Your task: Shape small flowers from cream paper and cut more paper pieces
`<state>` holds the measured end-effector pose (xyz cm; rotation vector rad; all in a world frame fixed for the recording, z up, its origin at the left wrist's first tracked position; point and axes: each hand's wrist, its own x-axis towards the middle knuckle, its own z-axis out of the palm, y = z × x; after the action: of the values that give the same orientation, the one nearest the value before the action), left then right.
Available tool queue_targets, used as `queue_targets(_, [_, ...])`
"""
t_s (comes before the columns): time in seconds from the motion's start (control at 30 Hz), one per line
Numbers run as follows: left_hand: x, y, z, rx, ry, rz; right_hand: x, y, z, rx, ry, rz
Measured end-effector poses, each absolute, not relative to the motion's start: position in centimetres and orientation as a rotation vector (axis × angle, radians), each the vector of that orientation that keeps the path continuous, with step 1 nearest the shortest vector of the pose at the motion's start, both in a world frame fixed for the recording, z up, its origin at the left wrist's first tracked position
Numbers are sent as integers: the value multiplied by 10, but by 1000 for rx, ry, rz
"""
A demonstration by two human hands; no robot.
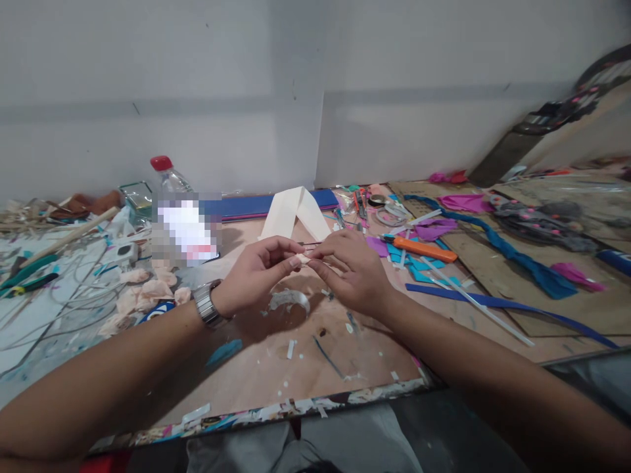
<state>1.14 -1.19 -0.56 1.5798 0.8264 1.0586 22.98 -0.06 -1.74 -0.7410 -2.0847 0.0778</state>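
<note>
L hand (256, 272) & R hand (352, 266) both pinching small pale piece (304, 259) betw. thumbs & fingertips, other fingers curled. Piece is above table (276, 355), in front of folded cream strip (280, 213). Piece mostly hidden by fingers, material unclear. Strip's lower ends partly behind hands. Bottle (172, 180) pixelated lower down. Forearms (123, 361) cut off at frame edges.

The left hand (254, 270) and right hand (353, 269) pinch a pale scrap (303, 259) above the table (266, 368); beyond is a folded strip (284, 209), with a cutter (420, 249) to the right.
</note>
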Motion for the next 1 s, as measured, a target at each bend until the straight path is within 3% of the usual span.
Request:
queue_targets(0.4, [13, -15, -10, 1635, 866, 1034, 227, -6, -15, -780, -2102, 8])
queue_targets(1.0, [9, -16, -16, 2177, 957, 1146, 230, -5, -12, -852, -2229, 220])
